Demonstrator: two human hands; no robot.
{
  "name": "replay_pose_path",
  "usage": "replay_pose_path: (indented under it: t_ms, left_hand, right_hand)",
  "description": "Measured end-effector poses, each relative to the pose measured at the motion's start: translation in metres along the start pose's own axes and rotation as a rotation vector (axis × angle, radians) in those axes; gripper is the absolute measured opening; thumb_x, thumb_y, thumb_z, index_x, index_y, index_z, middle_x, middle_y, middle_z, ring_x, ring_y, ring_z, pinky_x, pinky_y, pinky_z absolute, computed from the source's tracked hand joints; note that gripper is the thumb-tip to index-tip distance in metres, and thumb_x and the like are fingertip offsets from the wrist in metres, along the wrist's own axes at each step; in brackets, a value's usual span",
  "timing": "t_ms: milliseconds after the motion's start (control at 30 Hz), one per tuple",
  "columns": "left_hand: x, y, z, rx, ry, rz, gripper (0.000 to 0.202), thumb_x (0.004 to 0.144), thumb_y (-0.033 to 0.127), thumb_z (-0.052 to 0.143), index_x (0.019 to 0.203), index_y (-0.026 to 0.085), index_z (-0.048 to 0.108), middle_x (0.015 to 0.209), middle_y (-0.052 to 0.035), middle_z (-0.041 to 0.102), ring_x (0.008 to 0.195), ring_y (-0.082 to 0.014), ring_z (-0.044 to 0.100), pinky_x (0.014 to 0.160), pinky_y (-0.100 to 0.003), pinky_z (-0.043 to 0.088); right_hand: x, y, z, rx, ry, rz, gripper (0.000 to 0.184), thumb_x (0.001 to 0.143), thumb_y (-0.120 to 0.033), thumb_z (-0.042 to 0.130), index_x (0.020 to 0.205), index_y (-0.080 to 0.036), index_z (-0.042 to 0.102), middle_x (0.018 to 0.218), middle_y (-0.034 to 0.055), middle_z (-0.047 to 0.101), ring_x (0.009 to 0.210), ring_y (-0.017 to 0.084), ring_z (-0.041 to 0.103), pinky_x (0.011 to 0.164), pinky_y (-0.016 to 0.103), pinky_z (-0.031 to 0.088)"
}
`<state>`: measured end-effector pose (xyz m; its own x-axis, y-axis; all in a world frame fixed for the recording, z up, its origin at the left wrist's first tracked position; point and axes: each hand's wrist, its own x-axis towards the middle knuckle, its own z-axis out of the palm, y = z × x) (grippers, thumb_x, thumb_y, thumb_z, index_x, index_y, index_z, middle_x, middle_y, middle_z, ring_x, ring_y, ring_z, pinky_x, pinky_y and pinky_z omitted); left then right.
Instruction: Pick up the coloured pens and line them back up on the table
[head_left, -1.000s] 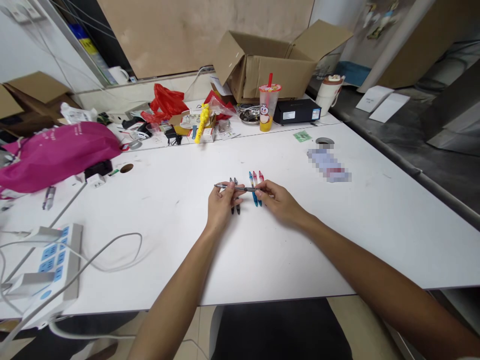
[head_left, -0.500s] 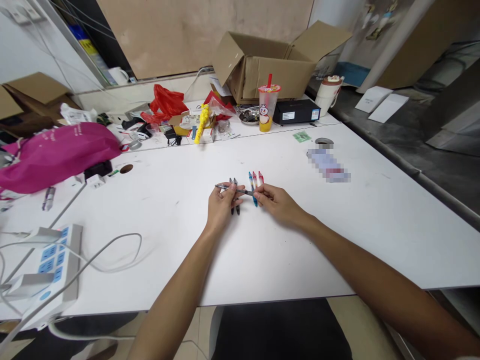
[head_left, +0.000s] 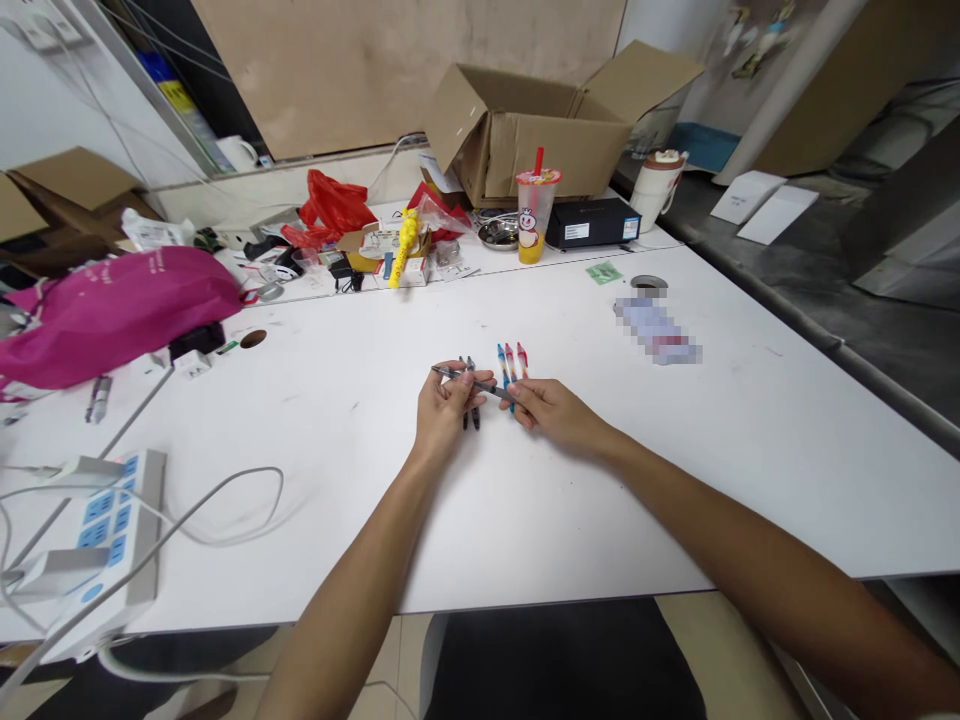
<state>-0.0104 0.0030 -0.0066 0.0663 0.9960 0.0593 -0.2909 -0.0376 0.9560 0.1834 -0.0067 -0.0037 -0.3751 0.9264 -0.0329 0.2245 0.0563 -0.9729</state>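
Both my hands grip one dark pen [head_left: 484, 386] above the white table [head_left: 315, 520]. My left hand [head_left: 442, 408] pinches its left part between thumb and fingers. At the pen's right end, the fingertips of my right hand [head_left: 551, 408] are closed on it. Two black pens [head_left: 475, 418] lie side by side beneath my left fingers, partly covered. Close to my right fingertips lie a blue pen [head_left: 502, 360] and two pens with red and pink ends, a pink pen [head_left: 511, 358] and a red pen [head_left: 523, 358]; my right hand hides their lower parts.
A power strip [head_left: 139, 520] with looping cables is at the left front. A magenta bag [head_left: 142, 300] lies behind it. Along the back are a drink cup [head_left: 530, 220], a cardboard box [head_left: 551, 150] and a black box [head_left: 596, 224]. A tape roll [head_left: 651, 284] lies at right.
The pen has tilted, its right end now lower. My right hand has shifted slightly downward with it, while my left hand stays nearly in place.
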Motion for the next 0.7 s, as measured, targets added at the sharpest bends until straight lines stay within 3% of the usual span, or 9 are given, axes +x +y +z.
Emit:
replay_pose_path:
  t_ms: [200,400,567,700]
  left_hand:
    - [0.000,0.002,-0.001,-0.026,-0.001,0.020,0.047,0.082,0.048,0.082,0.110,0.022,0.054,0.104,-0.0094,0.079,0.097,-0.0207,0.077,0.081,-0.031,0.059]
    - [0.000,0.002,-0.001,-0.050,-0.047,0.031,0.048,0.083,0.047,0.081,0.113,0.022,0.054,0.101,-0.0079,0.079,0.095,-0.0196,0.077,0.079,-0.029,0.058]
    - [0.000,0.000,0.001,0.006,0.075,0.086,0.071,0.085,0.048,0.078,0.140,0.026,0.037,0.098,-0.0051,0.078,0.086,-0.0184,0.075,0.072,-0.030,0.060]
    - [-0.001,0.004,0.001,0.067,0.147,0.108,0.065,0.086,0.050,0.076,0.136,0.028,0.042,0.088,-0.0018,0.075,0.079,-0.0176,0.073,0.062,-0.026,0.057]
  right_hand:
    - [-0.003,-0.008,0.000,0.089,0.055,-0.033,0.036,0.093,-0.056,0.062,0.085,-0.022,0.063,0.070,-0.0013,0.059,0.060,0.012,0.046,0.058,0.030,0.034]
    - [0.000,-0.012,-0.002,0.221,-0.058,0.053,0.041,0.090,-0.059,0.066,0.079,-0.020,0.060,0.063,-0.0026,0.057,0.050,0.009,0.040,0.054,0.030,0.032]
    - [0.001,-0.008,0.000,0.228,0.026,-0.006,0.043,0.095,-0.061,0.058,0.102,-0.019,0.069,0.071,-0.0006,0.062,0.053,0.011,0.045,0.054,0.029,0.035]
    - [0.001,-0.006,-0.001,0.206,0.082,-0.031,0.040,0.097,-0.057,0.055,0.106,-0.019,0.067,0.076,0.0001,0.063,0.055,0.011,0.045,0.055,0.029,0.037]
